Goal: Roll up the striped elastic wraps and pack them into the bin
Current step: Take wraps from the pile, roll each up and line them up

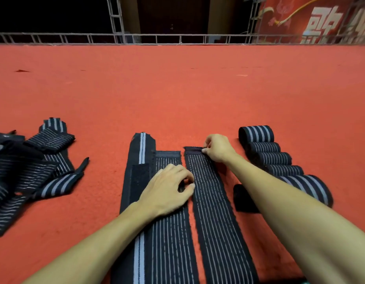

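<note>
Three black elastic wraps with grey stripes lie flat side by side on the red carpet. My right hand (217, 148) pinches the far end of the right-hand wrap (216, 212) at its dark fastener patch. With curled fingers, my left hand (169, 189) rests on the middle wrap (169, 232) and touches the right wrap's left edge. The left wrap (139, 201) has one broad grey stripe. A row of several rolled wraps (275, 156) lies to the right of my right hand. No bin shows in view.
A loose heap of unrolled striped wraps (34, 173) lies at the left. A small black piece (244, 198) sits under my right forearm. The red carpet (177, 89) stretches far ahead to a metal truss rail (157, 38) and a red banner (320, 21).
</note>
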`<state>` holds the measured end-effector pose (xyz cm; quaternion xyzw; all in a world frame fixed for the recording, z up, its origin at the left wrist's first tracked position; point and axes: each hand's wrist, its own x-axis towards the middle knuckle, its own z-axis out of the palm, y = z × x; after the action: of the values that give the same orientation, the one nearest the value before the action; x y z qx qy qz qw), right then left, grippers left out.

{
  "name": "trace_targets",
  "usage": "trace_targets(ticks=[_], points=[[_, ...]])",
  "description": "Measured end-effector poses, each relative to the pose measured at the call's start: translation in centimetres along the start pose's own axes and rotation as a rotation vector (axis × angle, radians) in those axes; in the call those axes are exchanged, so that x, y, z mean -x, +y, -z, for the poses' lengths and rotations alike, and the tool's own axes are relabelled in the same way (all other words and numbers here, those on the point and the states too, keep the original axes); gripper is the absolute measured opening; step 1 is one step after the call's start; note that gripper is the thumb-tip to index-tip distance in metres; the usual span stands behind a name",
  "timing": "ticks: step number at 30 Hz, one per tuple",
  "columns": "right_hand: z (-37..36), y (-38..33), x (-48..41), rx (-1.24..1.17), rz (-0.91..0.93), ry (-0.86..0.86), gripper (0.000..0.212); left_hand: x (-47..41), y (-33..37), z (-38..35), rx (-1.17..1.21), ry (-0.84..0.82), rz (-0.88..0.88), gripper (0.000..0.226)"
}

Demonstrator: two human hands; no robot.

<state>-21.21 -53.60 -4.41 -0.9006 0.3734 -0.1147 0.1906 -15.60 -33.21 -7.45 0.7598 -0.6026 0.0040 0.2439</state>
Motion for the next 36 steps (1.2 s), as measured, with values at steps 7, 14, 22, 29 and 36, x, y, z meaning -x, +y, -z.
trace_targets(ticks=[7,14,22,29,36], points=[[4.3,-1.4,4.2,-0.401,0.070,0.108,0.010,-0.9,1.3,1.5,0.007,-0.121,0.152,0.039],[9.6,-4.6,11.3,-1.083,0.141,0.026,0.014,2.0,5.2,3.3,0.796,-0.163,0.354,0.049],[12.4,-6.9,15.7,-1.169,0.088,0.085,0.012,5.8,9.1,8.4,1.140,-0.309,0.194,0.021],[12.7,-9.3,17.1,-1.036,0.141,0.134,0.011,9.3,9.1,11.5,1.262,-0.283,0.196,0.015],[9.2,-8.3,15.8,-0.690,0.122,-0.001,0.011,10.8,6.2,9.7,0.985,-0.386,0.343,0.018]])
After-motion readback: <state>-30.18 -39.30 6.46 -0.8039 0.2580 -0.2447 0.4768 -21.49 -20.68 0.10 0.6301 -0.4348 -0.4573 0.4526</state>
